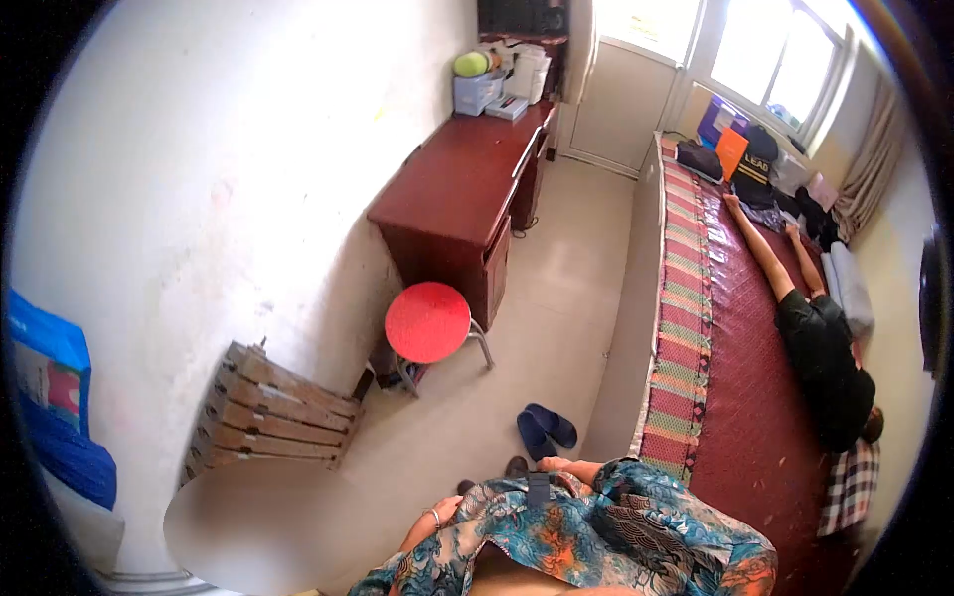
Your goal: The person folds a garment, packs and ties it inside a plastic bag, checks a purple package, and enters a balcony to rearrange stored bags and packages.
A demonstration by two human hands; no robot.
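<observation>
My left hand (446,510), with a pale band at the wrist, is low in the head view beside the front of my patterned blue-green and orange shirt (556,536). Its fingers are too small and partly hidden to make out. Farther right, my right hand (556,465) lies at the shirt's edge with fingers stretched out and nothing visible in them. A small dark rectangular piece (539,488) sits on the shirt between both hands. Just beyond my right hand, a pair of navy slippers (547,431) rests on the floor, near dark shoes (517,467).
A red round stool (427,322) stands by a dark red desk (457,179). Slatted wood (273,407) leans at the wall. Someone in dark clothing (825,348) lies on the bed (740,397) at right. A blurred oval (263,526) covers the lower left.
</observation>
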